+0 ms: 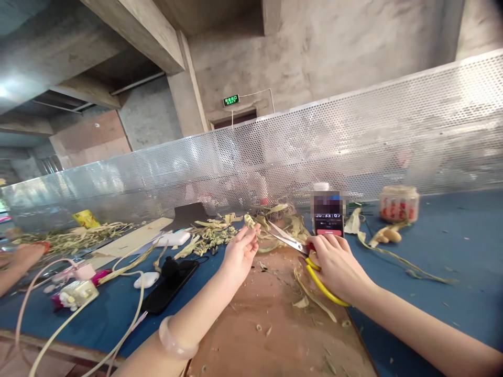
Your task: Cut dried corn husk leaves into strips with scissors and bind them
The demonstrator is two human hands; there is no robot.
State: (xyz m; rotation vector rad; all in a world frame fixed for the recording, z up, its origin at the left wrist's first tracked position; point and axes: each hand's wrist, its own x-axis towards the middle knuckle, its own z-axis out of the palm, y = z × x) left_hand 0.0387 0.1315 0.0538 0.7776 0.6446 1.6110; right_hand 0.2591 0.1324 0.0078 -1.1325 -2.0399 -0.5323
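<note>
1. Landmark: brown board (275, 319) lying on the blue table (451, 251).
2. Left hand (239, 254) over the board's far left edge; fingertips pinched narrow on a small pale plant piece (249, 221), held up off the board.
3. Right hand (336, 264) over the board's far right edge, fingers curled through the yellow handles of scissors (293, 243); blades parted, tips pointing toward the plant piece, just short of it.
4. Beyond the board: heap of dry leaves (214, 235); phone with timer (328, 217) standing upright.
5. Left of the board: black phone (171, 287), white cables (137, 301).
6. Far left of the board: another person's hand (21, 256).
7. Right of the board, far: jar (398, 203).
</note>
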